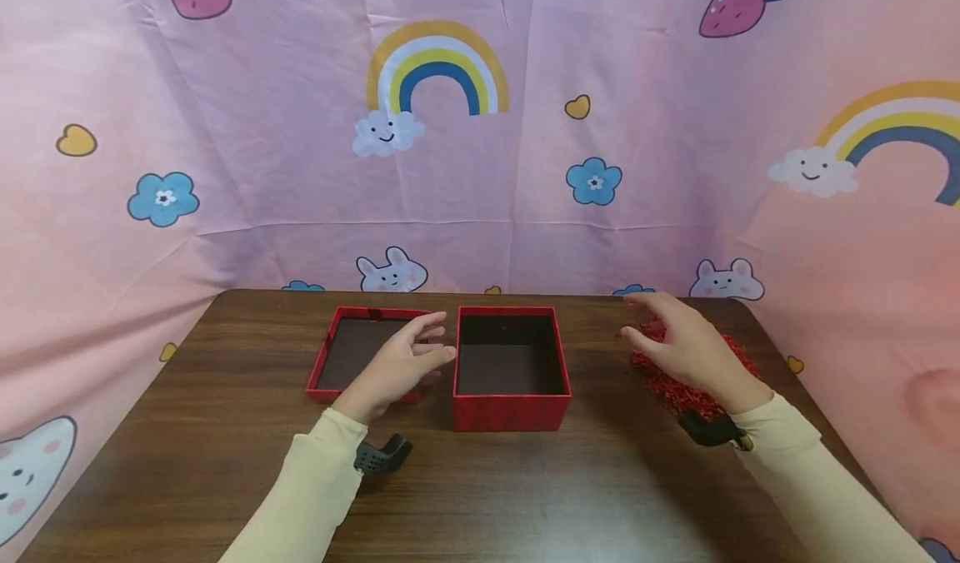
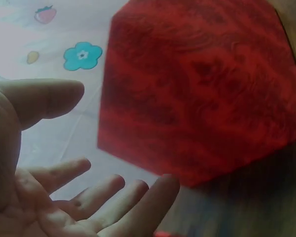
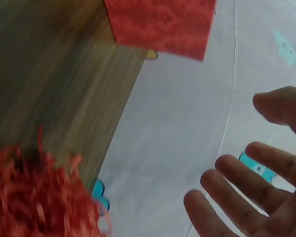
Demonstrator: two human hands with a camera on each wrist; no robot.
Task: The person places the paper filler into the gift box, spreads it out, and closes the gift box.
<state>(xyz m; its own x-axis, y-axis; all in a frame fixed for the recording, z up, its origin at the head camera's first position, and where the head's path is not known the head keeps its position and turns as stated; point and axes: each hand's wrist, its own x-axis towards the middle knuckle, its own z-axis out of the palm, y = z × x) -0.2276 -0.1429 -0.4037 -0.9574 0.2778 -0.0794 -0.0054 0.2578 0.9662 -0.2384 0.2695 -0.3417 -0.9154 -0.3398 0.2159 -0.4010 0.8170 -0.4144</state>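
Left hand (image 1: 401,365) hangs loose and empty beside the lidless red box (image 1: 510,414) on the counter (image 1: 600,500); right hand (image 1: 693,346), fingers relaxed, holding nothing, hovers above the red shreds (image 1: 670,388). Light, springy stuff, I'd judge: a soft, cupped scoop should limit scattering.

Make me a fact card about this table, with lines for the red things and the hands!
Middle: deep, square red box, dark inside, open side up
Left side: shallow red tray, dark inside
Right side: pile of thin red shreds
Left hand: holds nothing, near the box; touching or not, unclear
Right hand: holds nothing, near the pile
Surface: brown wood-grain table
Backdrop: pinkish cloth with rainbows and strawberries
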